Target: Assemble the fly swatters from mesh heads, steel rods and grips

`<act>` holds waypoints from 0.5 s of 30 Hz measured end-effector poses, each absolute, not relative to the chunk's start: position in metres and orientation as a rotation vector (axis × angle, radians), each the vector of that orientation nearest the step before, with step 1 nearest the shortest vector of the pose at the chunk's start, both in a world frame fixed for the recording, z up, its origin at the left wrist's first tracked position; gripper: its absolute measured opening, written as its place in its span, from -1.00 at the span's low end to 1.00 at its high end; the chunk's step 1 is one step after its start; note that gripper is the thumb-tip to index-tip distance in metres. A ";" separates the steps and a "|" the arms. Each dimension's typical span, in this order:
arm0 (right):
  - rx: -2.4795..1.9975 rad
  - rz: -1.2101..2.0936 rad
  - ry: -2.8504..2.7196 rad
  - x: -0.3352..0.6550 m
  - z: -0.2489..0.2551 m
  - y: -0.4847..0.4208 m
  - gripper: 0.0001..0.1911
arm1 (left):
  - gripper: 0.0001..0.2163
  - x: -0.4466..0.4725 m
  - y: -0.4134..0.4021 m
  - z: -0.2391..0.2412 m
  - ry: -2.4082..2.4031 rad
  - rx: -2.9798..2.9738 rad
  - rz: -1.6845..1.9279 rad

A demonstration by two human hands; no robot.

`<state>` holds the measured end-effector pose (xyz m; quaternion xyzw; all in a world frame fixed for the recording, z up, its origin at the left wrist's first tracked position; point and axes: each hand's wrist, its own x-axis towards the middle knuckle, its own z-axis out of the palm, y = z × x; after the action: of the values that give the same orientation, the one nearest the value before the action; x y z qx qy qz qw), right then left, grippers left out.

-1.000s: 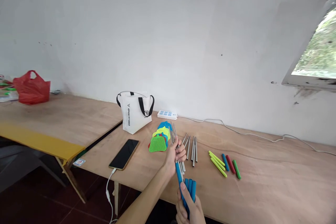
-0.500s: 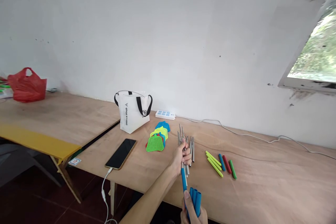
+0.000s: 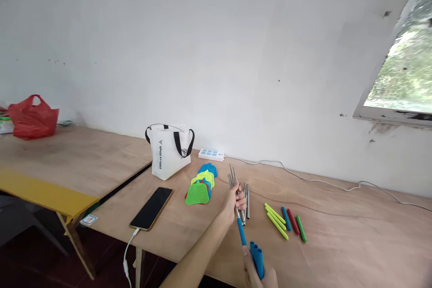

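My left hand [image 3: 235, 200] is closed around several thin silver metal rods [image 3: 231, 174], whose narrow tips point away from me. From below that fist runs a blue tube [image 3: 241, 232], fitted at its upper end over one of the rods. My right hand [image 3: 256, 275] pinches the tube's near end with its thumb. More blue tubes [image 3: 258, 258], their open ends up, are bunched in the same right hand. Other silver rods [image 3: 247, 202] lie on the table just right of my left hand. Its palm side is hidden.
Fly swatter heads [image 3: 198, 192] in several colours lie overlapped on the wooden table [image 3: 354, 243]. To the right are yellow-green tubes [image 3: 277, 226], with blue, red and green tubes [image 3: 301, 228] alongside. A phone [image 3: 151, 208] on a cable, a white bag [image 3: 168, 155] and a power strip [image 3: 211, 155] are further left.
The view has tilted up slightly, so the table sits lower. My right hand has shifted right with the blue tubes, and the tube on the rod now slants more. Both hands keep their holds.
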<state>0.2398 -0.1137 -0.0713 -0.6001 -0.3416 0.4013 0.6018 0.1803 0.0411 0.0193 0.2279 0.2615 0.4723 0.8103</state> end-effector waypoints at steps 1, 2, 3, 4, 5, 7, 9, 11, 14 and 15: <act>-1.336 1.013 -0.733 0.242 -0.070 -0.111 -0.35 | -0.55 0.180 0.038 0.020 0.531 0.478 1.023; -1.278 1.097 -0.678 0.244 -0.069 -0.108 -0.36 | -0.54 0.180 0.034 0.020 0.500 0.468 1.042; -1.217 1.180 -0.631 0.246 -0.069 -0.105 -0.36 | -0.53 0.180 0.029 0.020 0.469 0.458 1.063; -1.154 1.260 -0.591 0.248 -0.068 -0.101 -0.37 | -0.51 0.181 0.025 0.020 0.446 0.453 1.083; -1.090 1.339 -0.555 0.249 -0.069 -0.098 -0.38 | -0.48 0.182 0.021 0.020 0.440 0.454 1.100; -0.955 1.498 -0.496 0.251 -0.071 -0.091 -0.38 | -0.42 0.184 0.014 0.018 0.480 0.469 1.126; -0.830 1.639 -0.464 0.251 -0.074 -0.087 -0.37 | -0.38 0.186 0.011 0.014 0.527 0.483 1.157; -0.743 1.714 -0.448 0.249 -0.074 -0.085 -0.36 | -0.35 0.187 0.011 0.008 0.562 0.474 1.195; -0.708 1.695 -0.403 0.244 -0.066 -0.088 -0.36 | -0.36 0.187 0.012 0.000 0.597 0.466 1.219; -0.717 1.678 -0.385 0.242 -0.061 -0.090 -0.36 | -0.38 0.187 0.011 -0.003 0.602 0.464 1.217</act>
<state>0.2423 -0.0900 -0.0613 -0.3090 -0.1658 0.7224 0.5959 0.1865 0.0113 -0.0028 0.2126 0.2756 0.5577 0.7535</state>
